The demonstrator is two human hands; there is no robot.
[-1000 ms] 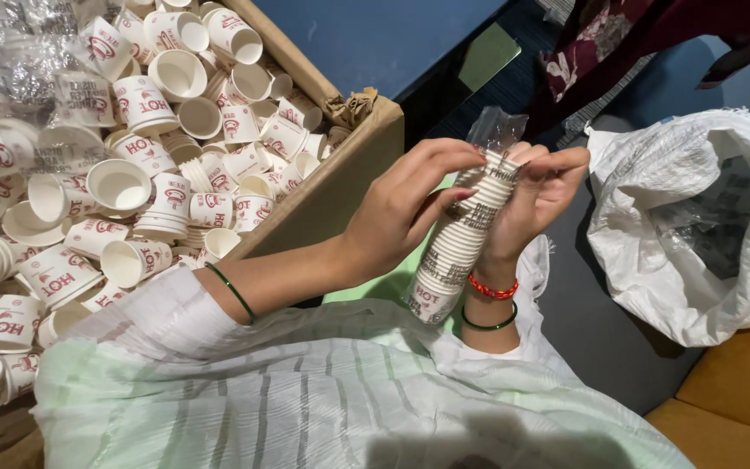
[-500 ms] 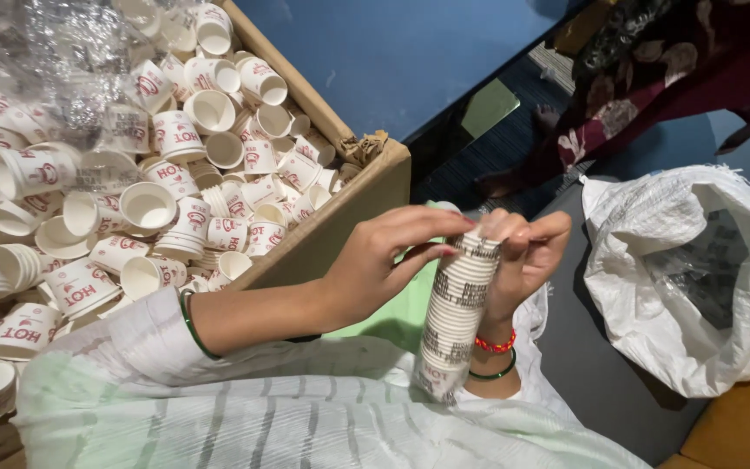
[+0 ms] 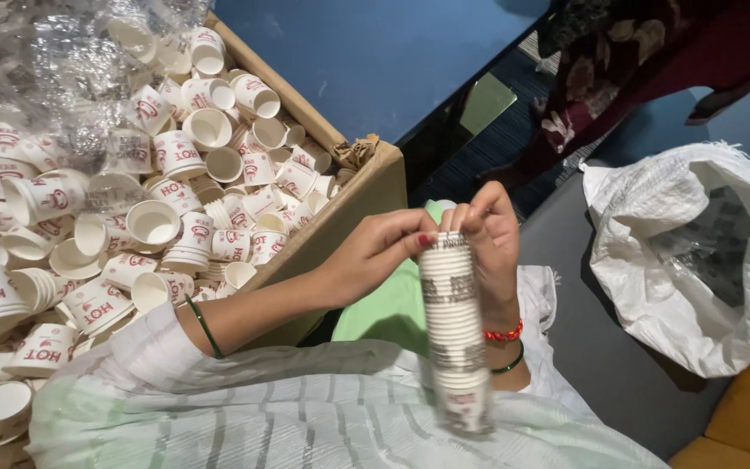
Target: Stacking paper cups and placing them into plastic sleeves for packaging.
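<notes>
Nearest to me, over my lap in the pale striped cloth (image 3: 305, 417), I hold a tall stack of paper cups (image 3: 453, 330), its long axis close to upright and tipped slightly, its lower end blurred. My right hand (image 3: 492, 239) is wrapped behind the upper part of the stack, and my left hand (image 3: 375, 252) comes in from the left with its fingertips pinched at the top rim, so both hands are closed on the stack of paper cups and meet at its upper end; the right hand carries the length, the left only touches the top. Left of the stack stands an open cardboard box (image 3: 366, 187) heaped with loose cups (image 3: 154, 221) and crumpled clear plastic (image 3: 62, 69). Right of the stack lies a white sack (image 3: 687, 252). Beyond the stack, someone in dark patterned clothing (image 3: 601, 78) stands near.
</notes>
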